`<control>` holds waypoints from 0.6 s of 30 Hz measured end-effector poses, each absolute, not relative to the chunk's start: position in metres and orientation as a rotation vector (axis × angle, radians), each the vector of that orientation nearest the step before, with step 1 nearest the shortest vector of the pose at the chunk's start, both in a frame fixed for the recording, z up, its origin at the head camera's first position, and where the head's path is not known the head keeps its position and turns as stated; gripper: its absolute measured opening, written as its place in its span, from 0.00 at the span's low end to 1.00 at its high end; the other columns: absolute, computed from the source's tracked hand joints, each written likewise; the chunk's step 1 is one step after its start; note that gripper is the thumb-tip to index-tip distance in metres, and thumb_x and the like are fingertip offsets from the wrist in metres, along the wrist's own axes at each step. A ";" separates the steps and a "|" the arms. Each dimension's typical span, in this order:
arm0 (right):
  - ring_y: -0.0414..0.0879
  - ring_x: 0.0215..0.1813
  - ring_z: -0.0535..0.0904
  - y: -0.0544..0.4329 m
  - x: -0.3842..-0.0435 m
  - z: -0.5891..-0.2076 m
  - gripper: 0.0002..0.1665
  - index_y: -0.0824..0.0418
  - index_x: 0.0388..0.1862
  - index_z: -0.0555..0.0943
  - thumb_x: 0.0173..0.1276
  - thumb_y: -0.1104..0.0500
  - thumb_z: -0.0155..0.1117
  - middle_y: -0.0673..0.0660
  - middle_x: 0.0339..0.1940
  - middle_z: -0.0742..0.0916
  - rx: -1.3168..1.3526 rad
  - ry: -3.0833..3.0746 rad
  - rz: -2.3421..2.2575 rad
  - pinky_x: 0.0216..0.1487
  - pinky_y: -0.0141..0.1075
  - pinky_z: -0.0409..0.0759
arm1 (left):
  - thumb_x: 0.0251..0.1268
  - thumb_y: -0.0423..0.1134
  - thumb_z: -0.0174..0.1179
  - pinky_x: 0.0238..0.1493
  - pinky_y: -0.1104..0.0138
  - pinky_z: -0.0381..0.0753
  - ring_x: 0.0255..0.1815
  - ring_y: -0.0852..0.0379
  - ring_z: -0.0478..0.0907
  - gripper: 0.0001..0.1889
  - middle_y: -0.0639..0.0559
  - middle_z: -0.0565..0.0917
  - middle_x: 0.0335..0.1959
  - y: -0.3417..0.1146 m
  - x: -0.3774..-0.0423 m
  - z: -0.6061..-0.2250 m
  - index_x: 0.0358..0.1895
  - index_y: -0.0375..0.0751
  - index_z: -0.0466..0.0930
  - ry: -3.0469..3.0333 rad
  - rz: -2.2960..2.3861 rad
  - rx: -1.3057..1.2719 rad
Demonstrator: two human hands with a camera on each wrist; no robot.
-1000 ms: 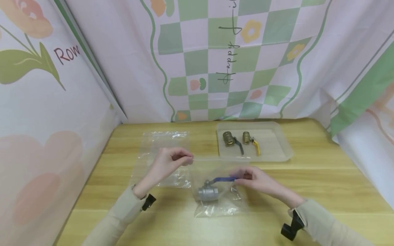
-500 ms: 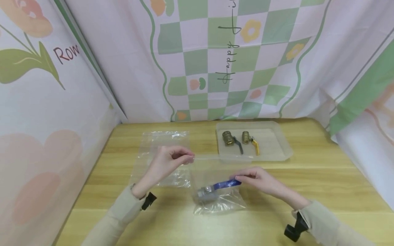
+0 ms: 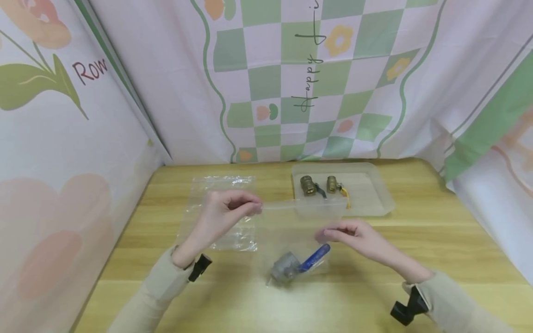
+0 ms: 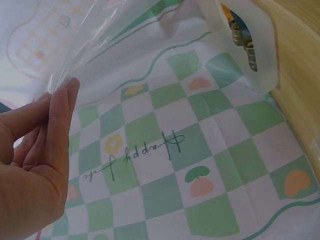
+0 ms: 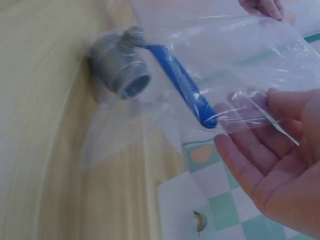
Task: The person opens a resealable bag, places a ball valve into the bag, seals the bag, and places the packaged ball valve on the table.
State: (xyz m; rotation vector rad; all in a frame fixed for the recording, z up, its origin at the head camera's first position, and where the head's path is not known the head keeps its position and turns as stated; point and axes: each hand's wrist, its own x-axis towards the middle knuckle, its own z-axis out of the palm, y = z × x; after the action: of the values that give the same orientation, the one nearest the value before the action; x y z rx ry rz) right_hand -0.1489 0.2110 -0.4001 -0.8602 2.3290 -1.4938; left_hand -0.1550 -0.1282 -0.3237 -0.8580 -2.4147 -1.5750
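A clear plastic bag (image 3: 276, 231) hangs upright between the hands, with a silver ball valve (image 3: 286, 267) low inside it. The valve's blue lever (image 3: 315, 257) slants up to the right. My left hand (image 3: 225, 215) pinches the bag's upper left corner between thumb and fingers; the left wrist view shows the film (image 4: 82, 47) stretching up from that pinch. My right hand (image 3: 351, 236) holds the bag's right side, just above the lever's end. In the right wrist view, the right thumb (image 5: 290, 102) lies over the film, with fingers on the other side.
Behind the bag, a translucent tray (image 3: 374, 203) holds a brass valve with a dark lever (image 3: 308, 186) and a smaller brass valve with a yellow lever (image 3: 331, 185). Another clear bag (image 3: 237, 238) lies flat on the wooden table (image 3: 166, 231) at left. Printed curtains (image 3: 266, 83) stand around it.
The right hand has let go of the blue lever through the bag and moved slightly up and right. The valve has turned and dropped to the bag's bottom. The left hand has risen slightly.
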 end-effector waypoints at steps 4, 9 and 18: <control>0.36 0.46 0.88 0.213 -0.146 -0.394 0.14 0.69 0.53 0.82 0.77 0.66 0.52 0.61 0.46 0.90 -0.903 2.318 -1.504 0.48 0.34 0.89 | 0.63 0.29 0.65 0.36 0.69 0.90 0.32 0.65 0.87 0.04 0.43 0.91 0.34 -0.128 -0.152 -0.320 0.38 0.35 0.88 -2.395 -1.589 -0.879; 0.38 0.46 0.88 0.217 -0.140 -0.391 0.15 0.70 0.53 0.82 0.77 0.67 0.51 0.62 0.46 0.90 -0.926 2.282 -1.488 0.46 0.39 0.90 | 0.62 0.28 0.66 0.36 0.68 0.90 0.31 0.67 0.87 0.04 0.43 0.91 0.33 -0.127 -0.148 -0.317 0.38 0.34 0.88 -2.357 -1.605 -0.932; 0.39 0.47 0.88 0.224 -0.124 -0.387 0.15 0.71 0.54 0.81 0.76 0.71 0.50 0.64 0.47 0.89 -1.010 2.170 -1.535 0.44 0.43 0.90 | 0.61 0.26 0.66 0.34 0.68 0.90 0.32 0.59 0.89 0.05 0.41 0.91 0.34 -0.125 -0.133 -0.315 0.39 0.32 0.88 -2.324 -1.640 -1.028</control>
State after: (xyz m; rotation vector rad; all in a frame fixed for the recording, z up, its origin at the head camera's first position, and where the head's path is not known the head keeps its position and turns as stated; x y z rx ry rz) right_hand -0.1243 0.2240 -0.3865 -1.0099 2.1705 -1.5348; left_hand -0.1335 -0.1254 -0.3146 -1.0275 -2.3237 -1.6400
